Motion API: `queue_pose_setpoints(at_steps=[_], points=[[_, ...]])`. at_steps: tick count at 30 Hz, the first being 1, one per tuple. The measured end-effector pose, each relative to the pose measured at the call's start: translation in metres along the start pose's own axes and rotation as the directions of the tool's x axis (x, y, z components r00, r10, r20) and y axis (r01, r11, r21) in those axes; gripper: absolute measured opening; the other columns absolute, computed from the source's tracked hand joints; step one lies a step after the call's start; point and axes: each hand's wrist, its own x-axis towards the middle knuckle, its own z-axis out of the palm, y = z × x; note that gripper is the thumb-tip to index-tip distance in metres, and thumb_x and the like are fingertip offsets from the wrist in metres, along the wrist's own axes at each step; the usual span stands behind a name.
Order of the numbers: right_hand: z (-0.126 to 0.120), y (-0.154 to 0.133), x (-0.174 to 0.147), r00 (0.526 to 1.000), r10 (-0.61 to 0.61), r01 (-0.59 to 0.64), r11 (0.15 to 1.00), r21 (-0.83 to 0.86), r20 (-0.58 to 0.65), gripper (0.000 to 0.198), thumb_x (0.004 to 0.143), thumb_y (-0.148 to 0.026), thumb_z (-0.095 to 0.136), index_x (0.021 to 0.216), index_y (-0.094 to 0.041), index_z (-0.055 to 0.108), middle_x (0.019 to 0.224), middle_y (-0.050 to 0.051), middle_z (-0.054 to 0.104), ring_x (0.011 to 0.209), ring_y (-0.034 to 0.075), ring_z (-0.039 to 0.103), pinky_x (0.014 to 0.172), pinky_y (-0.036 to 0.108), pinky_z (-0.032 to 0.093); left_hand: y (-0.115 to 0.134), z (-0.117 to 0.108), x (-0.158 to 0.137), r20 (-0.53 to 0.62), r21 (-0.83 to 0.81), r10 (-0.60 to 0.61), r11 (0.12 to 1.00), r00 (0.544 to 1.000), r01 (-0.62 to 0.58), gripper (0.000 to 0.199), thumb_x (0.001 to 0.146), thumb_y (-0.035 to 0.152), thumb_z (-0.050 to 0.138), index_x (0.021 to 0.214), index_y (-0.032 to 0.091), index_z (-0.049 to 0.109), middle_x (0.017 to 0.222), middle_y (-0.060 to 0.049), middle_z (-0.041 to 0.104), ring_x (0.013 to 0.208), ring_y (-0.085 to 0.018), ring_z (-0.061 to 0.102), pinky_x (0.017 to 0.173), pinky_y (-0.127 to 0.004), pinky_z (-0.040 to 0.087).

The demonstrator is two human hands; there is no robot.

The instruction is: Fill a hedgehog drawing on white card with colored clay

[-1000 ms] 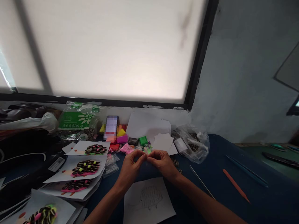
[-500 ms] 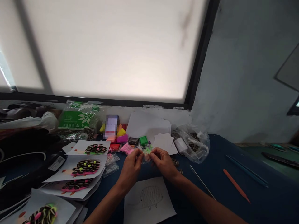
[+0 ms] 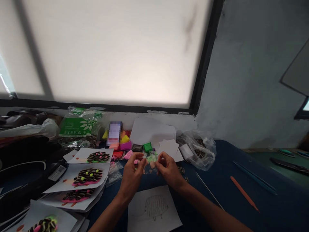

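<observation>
My left hand (image 3: 131, 175) and my right hand (image 3: 171, 171) are raised above the blue table, fingers pinched. Between them stretches a small clear plastic bag (image 3: 150, 168), held at both sides, with what looks like a bit of peach-coloured clay at it. Light green clay (image 3: 152, 157) shows just behind the bag. Below my hands lies a white sheet with a pencil drawing of a hedgehog (image 3: 156, 206). Sunflower seeds (image 3: 182, 170) lie beside my right wrist, partly hidden by it.
Left are paper cards with seed-and-clay hedgehogs (image 3: 89, 176). Coloured clay packets (image 3: 147, 147) and blank white paper (image 3: 152, 129) stand at the back. A plastic bag of seeds (image 3: 200, 149), a thin rod (image 3: 209, 190), an orange tool (image 3: 243, 193) and a blue tool (image 3: 256, 178) lie right.
My hands have moved slightly apart, the left one shifting left, and the clear bag shows more between them. The whole view has shifted a little.
</observation>
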Motion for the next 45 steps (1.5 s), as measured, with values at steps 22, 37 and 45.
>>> queue_pose_setpoints(at_steps=[22, 37, 45], points=[[-0.002, -0.002, -0.001, 0.963, 0.148, -0.160, 0.986, 0.037, 0.224, 0.025, 0.066, -0.034, 0.075, 0.086, -0.019, 0.079, 0.067, 0.000, 0.066, 0.046, 0.007, 0.044, 0.042, 0.019, 0.033, -0.015, -0.005, 0.008, 0.228, -0.216, -0.326, 0.902, 0.917, 0.374, 0.046, 0.056, 0.057, 0.078, 0.069, 0.018, 0.057, 0.040, 0.011, 0.042, 0.027, -0.002, 0.025, 0.029, -0.016, 0.012], [-0.006, 0.008, 0.002, 0.991, 0.096, -0.090, 0.994, -0.065, 0.097, 0.025, 0.073, -0.030, 0.069, 0.093, -0.017, 0.075, 0.069, 0.000, 0.063, 0.048, 0.009, 0.047, 0.042, 0.018, 0.036, -0.017, -0.007, 0.008, 0.308, -0.214, -0.388, 0.861, 0.869, 0.461, 0.046, 0.057, 0.045, 0.078, 0.088, 0.018, 0.059, 0.052, 0.010, 0.052, 0.031, -0.002, 0.033, 0.029, -0.014, 0.018], [0.000, 0.006, -0.003, 0.991, -0.007, 0.035, 0.977, -0.208, 0.132, 0.024, 0.079, -0.031, 0.065, 0.097, -0.019, 0.074, 0.080, 0.003, 0.069, 0.054, 0.012, 0.056, 0.048, 0.022, 0.043, -0.024, 0.001, 0.005, 0.246, -0.198, -0.378, 0.882, 0.893, 0.428, 0.047, 0.051, 0.053, 0.079, 0.076, 0.017, 0.061, 0.044, 0.011, 0.044, 0.029, -0.003, 0.029, 0.028, -0.016, 0.014]])
